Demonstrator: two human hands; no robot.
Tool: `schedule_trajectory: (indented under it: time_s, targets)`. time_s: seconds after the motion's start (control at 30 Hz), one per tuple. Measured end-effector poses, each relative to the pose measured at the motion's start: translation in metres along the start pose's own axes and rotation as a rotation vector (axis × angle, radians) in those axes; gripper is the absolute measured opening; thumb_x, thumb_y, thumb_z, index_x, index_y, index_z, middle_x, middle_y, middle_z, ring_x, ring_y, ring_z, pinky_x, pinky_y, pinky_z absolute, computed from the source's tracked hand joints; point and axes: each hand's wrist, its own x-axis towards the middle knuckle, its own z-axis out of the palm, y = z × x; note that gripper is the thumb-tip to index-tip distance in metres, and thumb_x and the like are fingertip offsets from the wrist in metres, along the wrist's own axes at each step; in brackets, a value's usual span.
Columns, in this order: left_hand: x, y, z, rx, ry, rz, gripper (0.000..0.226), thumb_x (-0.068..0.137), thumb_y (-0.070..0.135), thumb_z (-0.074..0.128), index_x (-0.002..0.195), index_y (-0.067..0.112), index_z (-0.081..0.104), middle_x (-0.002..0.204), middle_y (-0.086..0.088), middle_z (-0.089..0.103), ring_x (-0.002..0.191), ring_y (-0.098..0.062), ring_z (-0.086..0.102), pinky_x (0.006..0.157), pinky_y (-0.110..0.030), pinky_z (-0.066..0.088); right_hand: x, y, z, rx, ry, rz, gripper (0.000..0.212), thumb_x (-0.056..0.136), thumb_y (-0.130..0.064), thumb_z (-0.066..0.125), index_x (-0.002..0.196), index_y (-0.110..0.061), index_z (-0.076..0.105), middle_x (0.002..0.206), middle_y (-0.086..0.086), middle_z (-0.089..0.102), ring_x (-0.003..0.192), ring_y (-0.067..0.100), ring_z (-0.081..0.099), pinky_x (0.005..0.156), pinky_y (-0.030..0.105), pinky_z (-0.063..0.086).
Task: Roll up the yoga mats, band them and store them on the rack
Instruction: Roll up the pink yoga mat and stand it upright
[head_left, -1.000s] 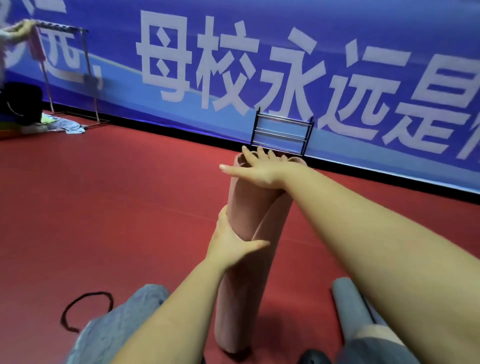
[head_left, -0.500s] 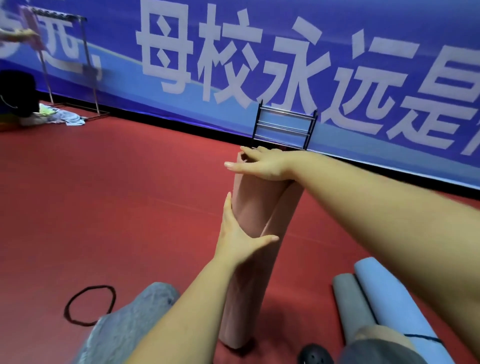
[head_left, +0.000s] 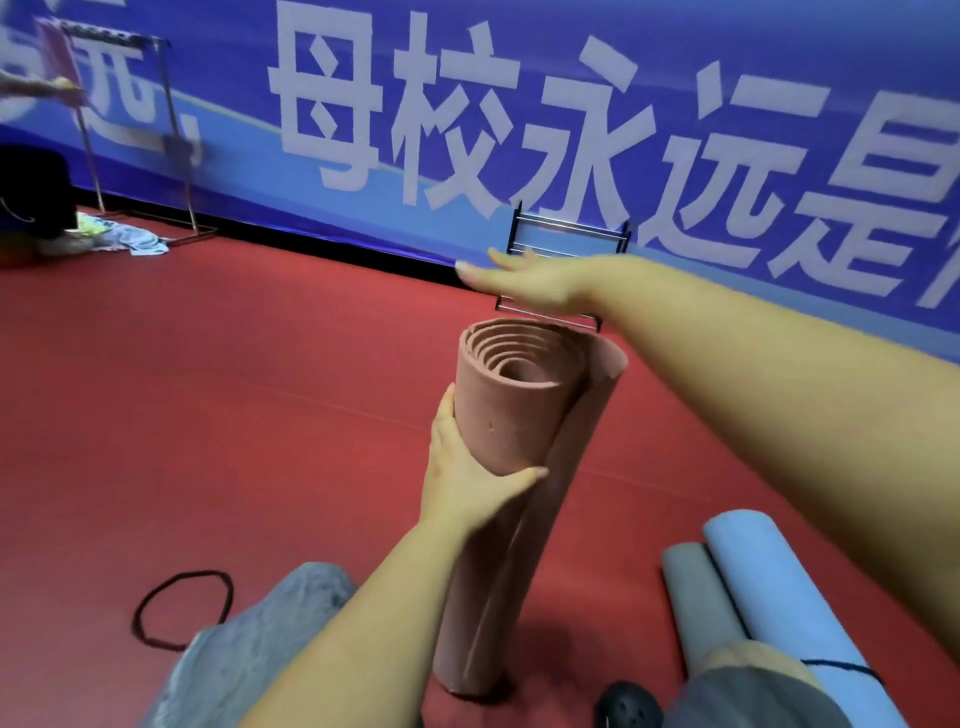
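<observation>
a black band (head_left: 179, 609) lies on the red floor (head_left: 234, 415) at left. the left hand (head_left: 470, 480) grips the pink mat (head_left: 511, 467), upright on the floor and loosely coiled (outer flap gaping); the right hand (head_left: 524, 283), fingers straight, hovers above. tapping the top flat should even the coils before banding.

The pink mat (head_left: 519, 415) in the left hand (head_left: 462, 478) is looking matt and foamy; beyond the right hand (head_left: 524, 283), the rack (head_left: 566, 234) is showing shiny metal bars.
</observation>
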Motion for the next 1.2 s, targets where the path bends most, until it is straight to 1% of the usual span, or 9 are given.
schedule_trajectory:
  time_s: [0.3,0.4,0.47,0.6,0.73,0.87,0.97,1.07,1.2]
  targets:
    - [-0.003,-0.009,0.007,-0.002,-0.066,-0.033,0.135,0.045,0.048,0.087,0.147,0.034,0.001,0.155,0.006,0.018,0.14,-0.012,0.023,0.111,-0.036,0.031,-0.004,0.021,0.084,-0.197,0.059,0.092,0.093,0.071,-0.09,0.022,0.148,-0.045,-0.001,0.159,0.002,-0.007,0.145,0.035,0.002,0.114,0.058,0.001]
    - [-0.003,-0.009,0.004,0.023,-0.04,-0.033,0.126,0.047,0.049,0.084,0.145,0.036,0.006,0.15,0.004,0.029,0.135,-0.015,0.033,0.107,-0.038,0.035,-0.019,0.027,0.051,0.236,-0.07,0.057,0.094,0.068,-0.09,0.031,0.147,-0.039,0.024,0.157,0.0,0.02,0.141,0.026,0.025,0.114,0.047,0.018]
    - [0.0,-0.011,0.001,0.018,-0.025,-0.042,0.125,0.046,0.052,0.084,0.143,0.04,0.007,0.148,0.005,0.034,0.133,-0.016,0.038,0.106,-0.039,0.037,-0.033,0.041,0.031,0.371,0.053,0.056,0.081,0.081,-0.079,0.029,0.146,-0.03,0.031,0.152,0.002,0.031,0.136,0.024,0.035,0.11,0.041,0.023]
    - [0.006,-0.013,-0.001,0.019,-0.022,-0.056,0.125,0.045,0.054,0.084,0.142,0.042,0.006,0.148,0.005,0.034,0.132,-0.016,0.038,0.105,-0.04,0.038,-0.043,0.087,0.044,0.511,-0.063,0.308,0.093,0.08,-0.081,0.019,0.145,-0.016,0.033,0.144,0.02,0.039,0.129,0.041,0.04,0.103,0.06,0.029]
    - [0.01,-0.011,0.002,-0.087,-0.145,-0.031,0.125,0.052,0.062,0.076,0.146,0.034,0.0,0.154,0.002,0.017,0.139,-0.013,0.023,0.113,-0.042,0.027,-0.039,0.086,0.088,1.013,-0.102,0.245,0.091,0.073,-0.086,0.019,0.12,-0.019,0.059,0.119,0.015,0.061,0.111,0.031,0.057,0.087,0.054,0.049]
    - [0.009,-0.006,0.005,-0.157,-0.273,-0.061,0.133,0.049,0.07,0.062,0.148,0.022,-0.012,0.156,0.001,-0.003,0.144,-0.013,0.002,0.118,-0.04,0.01,-0.041,0.084,0.096,1.121,-0.071,0.226,0.111,0.044,-0.094,0.027,0.13,-0.028,0.053,0.127,0.011,0.057,0.117,0.031,0.053,0.093,0.063,0.043]
    - [0.005,-0.005,0.008,-0.073,-0.256,-0.065,0.151,0.038,0.063,0.083,0.147,0.029,-0.016,0.157,0.005,-0.002,0.143,-0.012,0.006,0.117,-0.041,0.016,-0.043,0.08,0.103,1.142,-0.067,0.186,0.112,0.042,-0.095,0.028,0.134,-0.033,0.047,0.129,0.006,0.058,0.117,0.028,0.054,0.095,0.063,0.041]
    - [0.002,-0.006,0.008,-0.007,-0.135,-0.051,0.143,0.041,0.052,0.089,0.147,0.034,-0.005,0.156,0.003,0.015,0.141,-0.014,0.021,0.112,-0.041,0.028,-0.052,0.07,0.105,1.088,-0.082,0.183,0.11,0.051,-0.096,0.027,0.14,-0.034,0.039,0.137,0.0,0.051,0.116,0.022,0.053,0.1,0.058,0.039]
    - [0.003,-0.006,0.006,0.046,-0.07,-0.053,0.128,0.049,0.052,0.086,0.145,0.037,0.003,0.151,0.004,0.029,0.136,-0.017,0.033,0.107,-0.041,0.036,-0.055,0.056,0.077,0.476,0.138,0.176,0.092,0.081,-0.079,0.019,0.152,-0.025,0.0,0.159,0.006,-0.002,0.146,0.026,0.005,0.116,0.052,0.004]
